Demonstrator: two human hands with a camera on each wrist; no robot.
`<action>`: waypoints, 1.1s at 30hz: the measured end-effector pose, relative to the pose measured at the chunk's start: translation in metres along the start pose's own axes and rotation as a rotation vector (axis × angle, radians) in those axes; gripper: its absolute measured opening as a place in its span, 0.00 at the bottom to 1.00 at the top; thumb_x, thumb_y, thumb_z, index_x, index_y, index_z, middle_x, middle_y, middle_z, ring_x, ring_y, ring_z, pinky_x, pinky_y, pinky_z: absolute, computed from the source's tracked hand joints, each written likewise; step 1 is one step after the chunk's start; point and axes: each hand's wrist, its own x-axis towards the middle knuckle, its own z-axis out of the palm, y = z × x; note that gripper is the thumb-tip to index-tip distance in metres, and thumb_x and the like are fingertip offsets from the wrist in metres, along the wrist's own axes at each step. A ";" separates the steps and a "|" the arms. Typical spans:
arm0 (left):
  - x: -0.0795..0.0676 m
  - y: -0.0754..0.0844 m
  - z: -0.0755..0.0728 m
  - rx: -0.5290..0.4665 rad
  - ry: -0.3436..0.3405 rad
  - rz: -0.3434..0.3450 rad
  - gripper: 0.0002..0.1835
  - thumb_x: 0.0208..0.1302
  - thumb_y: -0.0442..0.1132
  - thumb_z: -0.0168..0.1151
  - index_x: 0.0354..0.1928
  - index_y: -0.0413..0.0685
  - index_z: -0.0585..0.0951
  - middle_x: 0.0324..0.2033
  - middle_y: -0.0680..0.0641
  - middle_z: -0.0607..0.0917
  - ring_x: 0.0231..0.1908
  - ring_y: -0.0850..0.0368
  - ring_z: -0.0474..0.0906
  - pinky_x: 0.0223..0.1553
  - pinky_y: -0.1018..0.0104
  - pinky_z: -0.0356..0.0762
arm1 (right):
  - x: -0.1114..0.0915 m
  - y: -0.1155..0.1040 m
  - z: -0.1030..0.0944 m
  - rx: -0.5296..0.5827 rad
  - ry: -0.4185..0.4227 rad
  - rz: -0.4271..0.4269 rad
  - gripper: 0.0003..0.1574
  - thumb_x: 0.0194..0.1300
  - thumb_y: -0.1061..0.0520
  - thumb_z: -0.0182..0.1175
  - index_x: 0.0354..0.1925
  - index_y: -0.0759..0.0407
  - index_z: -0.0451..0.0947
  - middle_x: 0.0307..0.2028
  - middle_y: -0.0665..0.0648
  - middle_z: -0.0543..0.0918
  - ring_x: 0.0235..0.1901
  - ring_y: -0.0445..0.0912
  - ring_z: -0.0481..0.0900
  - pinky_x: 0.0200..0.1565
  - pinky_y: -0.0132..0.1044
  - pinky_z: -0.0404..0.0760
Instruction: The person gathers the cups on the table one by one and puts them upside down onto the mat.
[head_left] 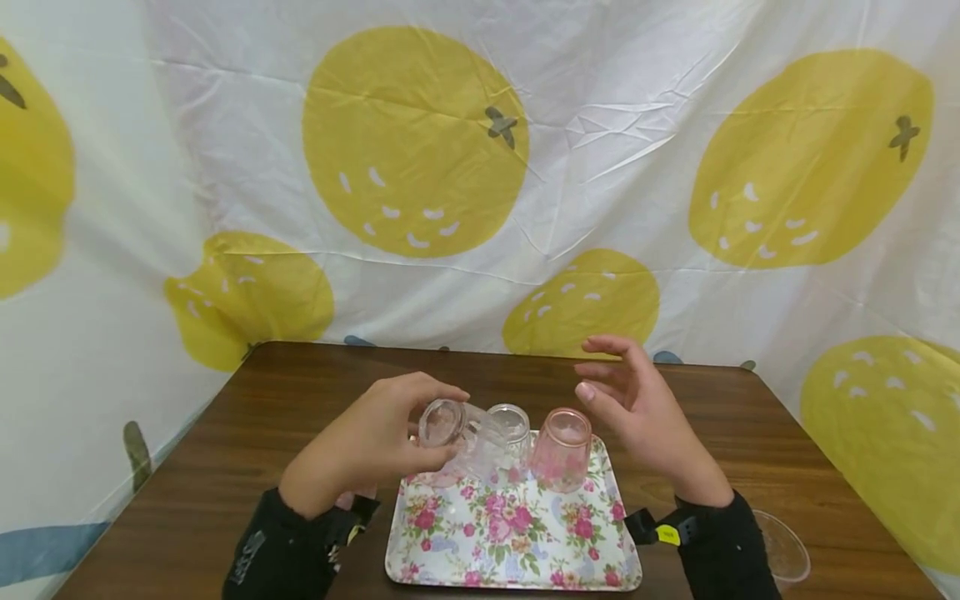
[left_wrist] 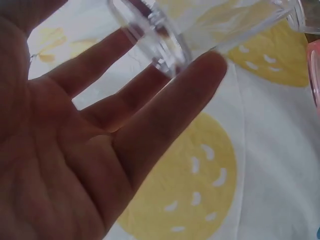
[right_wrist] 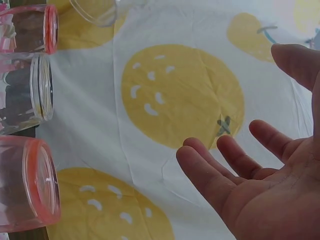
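My left hand (head_left: 378, 429) grips a clear glass (head_left: 442, 422) near its thick base, thumb below and fingers above. The glass is tilted on its side over the tray, its base towards me; the left wrist view shows that thick base (left_wrist: 167, 45) against the fingers. Upside down on the flowered tray (head_left: 510, 571) stand a clear glass (head_left: 510, 421) and, to its right, a pink glass (head_left: 561, 450). Another pink glass (right_wrist: 30, 30) shows in the right wrist view, mostly hidden behind the held one from above. My right hand (head_left: 637, 408) hovers beside the right pink glass, fingers loosely bent, holding nothing.
The tray lies on a dark brown wooden table (head_left: 300, 408). A clear round rim (head_left: 783, 546) shows at the right, partly behind my right sleeve. A white cloth (head_left: 600, 167) with big yellow fruit prints hangs behind the table.
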 end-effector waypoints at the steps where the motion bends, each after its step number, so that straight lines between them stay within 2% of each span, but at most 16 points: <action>1: -0.001 0.000 0.000 0.004 -0.015 -0.004 0.26 0.53 0.43 0.74 0.56 0.50 0.83 0.46 0.51 0.85 0.30 0.57 0.71 0.31 0.63 0.74 | 0.000 0.000 -0.001 -0.002 0.001 0.002 0.32 0.71 0.69 0.55 0.68 0.71 0.55 0.65 0.65 0.65 0.59 0.54 0.73 0.55 0.22 0.77; 9: -0.005 0.009 0.001 0.059 -0.152 -0.099 0.25 0.50 0.41 0.76 0.54 0.52 0.86 0.46 0.50 0.87 0.45 0.56 0.79 0.44 0.56 0.83 | -0.005 -0.001 -0.008 -0.013 0.003 0.023 0.33 0.70 0.67 0.56 0.68 0.68 0.56 0.65 0.63 0.65 0.59 0.53 0.73 0.54 0.21 0.77; 14: -0.007 0.017 0.005 0.069 -0.221 -0.194 0.27 0.43 0.38 0.79 0.51 0.52 0.88 0.45 0.48 0.87 0.42 0.55 0.77 0.40 0.57 0.80 | -0.008 -0.002 -0.012 -0.019 -0.004 0.007 0.33 0.70 0.68 0.56 0.68 0.69 0.56 0.65 0.63 0.65 0.59 0.52 0.73 0.55 0.21 0.77; 19: -0.008 0.021 0.014 0.062 -0.273 -0.296 0.25 0.38 0.36 0.82 0.45 0.52 0.89 0.47 0.47 0.87 0.48 0.51 0.78 0.48 0.50 0.81 | -0.010 -0.002 -0.015 -0.015 -0.010 0.008 0.32 0.70 0.68 0.56 0.68 0.70 0.56 0.64 0.64 0.65 0.58 0.52 0.73 0.55 0.22 0.77; 23: -0.006 0.018 0.022 0.063 -0.321 -0.345 0.24 0.36 0.37 0.83 0.42 0.51 0.89 0.47 0.46 0.87 0.49 0.48 0.79 0.48 0.49 0.82 | -0.011 -0.002 -0.014 -0.013 -0.019 0.023 0.33 0.70 0.68 0.56 0.68 0.70 0.56 0.64 0.64 0.65 0.59 0.55 0.72 0.55 0.23 0.77; 33: -0.001 0.016 0.033 0.089 -0.370 -0.438 0.24 0.32 0.35 0.85 0.39 0.52 0.87 0.46 0.43 0.85 0.45 0.47 0.79 0.44 0.50 0.83 | -0.011 -0.001 -0.015 -0.033 -0.045 0.027 0.32 0.70 0.67 0.57 0.68 0.67 0.57 0.65 0.65 0.64 0.59 0.56 0.71 0.55 0.23 0.77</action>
